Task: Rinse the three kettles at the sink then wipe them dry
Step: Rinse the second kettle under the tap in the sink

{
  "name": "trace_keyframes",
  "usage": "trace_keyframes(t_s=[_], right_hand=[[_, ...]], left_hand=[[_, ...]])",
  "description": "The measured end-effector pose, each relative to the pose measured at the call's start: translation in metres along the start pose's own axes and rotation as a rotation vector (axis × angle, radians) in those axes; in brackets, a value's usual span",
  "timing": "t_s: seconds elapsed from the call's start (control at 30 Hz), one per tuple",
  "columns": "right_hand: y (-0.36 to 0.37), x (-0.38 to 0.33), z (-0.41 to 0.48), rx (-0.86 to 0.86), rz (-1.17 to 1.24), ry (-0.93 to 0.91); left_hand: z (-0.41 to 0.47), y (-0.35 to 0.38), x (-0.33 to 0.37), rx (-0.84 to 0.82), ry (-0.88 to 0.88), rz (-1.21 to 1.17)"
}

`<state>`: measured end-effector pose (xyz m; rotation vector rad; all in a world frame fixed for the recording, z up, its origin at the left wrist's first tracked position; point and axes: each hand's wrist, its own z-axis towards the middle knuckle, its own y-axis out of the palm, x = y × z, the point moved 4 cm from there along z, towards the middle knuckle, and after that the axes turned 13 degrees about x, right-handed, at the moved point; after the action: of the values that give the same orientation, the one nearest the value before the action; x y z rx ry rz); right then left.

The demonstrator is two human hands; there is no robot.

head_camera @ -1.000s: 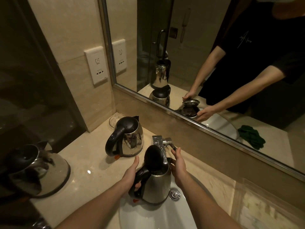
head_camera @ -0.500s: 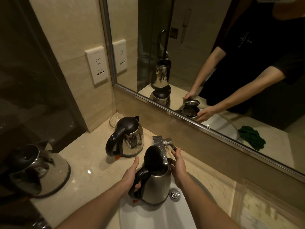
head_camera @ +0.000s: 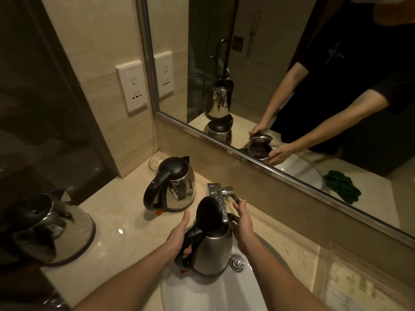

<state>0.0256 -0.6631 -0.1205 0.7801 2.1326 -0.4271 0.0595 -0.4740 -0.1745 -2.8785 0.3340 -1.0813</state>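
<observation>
A steel kettle [head_camera: 213,252] with its black lid flipped up stands in the white sink [head_camera: 202,295], right under the faucet spout. My left hand [head_camera: 178,237] grips its black handle. My right hand [head_camera: 242,223] rests against the kettle's right side, fingers stretched toward the chrome faucet lever [head_camera: 232,195]. A second steel kettle [head_camera: 174,188] with a shut black lid stands on the counter behind and to the left. A third, wider kettle [head_camera: 49,227] sits at the counter's far left edge.
A beige marble counter [head_camera: 121,221] surrounds the sink. A clear glass dish [head_camera: 155,161] sits in the back corner behind the second kettle. The mirror [head_camera: 292,75] shows a green cloth [head_camera: 341,186] on the counter to the right. A wall socket [head_camera: 133,86] is above.
</observation>
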Motion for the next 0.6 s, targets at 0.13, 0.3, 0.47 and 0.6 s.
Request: trace_keyframes(t_s=[0.13,0.3,0.47,0.6], right_hand=[[-0.0004,0.0008,0.0022,0.004,0.001,0.001],[-0.0001,0.0019,0.0045,0.0,-0.007,0.009],[-0.0002,0.0055,0.0083,0.012,-0.006,0.016],[0.0003,0.005,0.009,0.018,-0.013,0.015]], left_hand=[[0.0028,0.0,-0.0006,0.004,-0.012,-0.008],[0.0023,0.0003,0.0002,0.012,-0.012,0.001],[0.0015,0.0018,0.0003,-0.009,-0.006,-0.021],[-0.0007,0.002,0.0001,-0.035,-0.011,-0.045]])
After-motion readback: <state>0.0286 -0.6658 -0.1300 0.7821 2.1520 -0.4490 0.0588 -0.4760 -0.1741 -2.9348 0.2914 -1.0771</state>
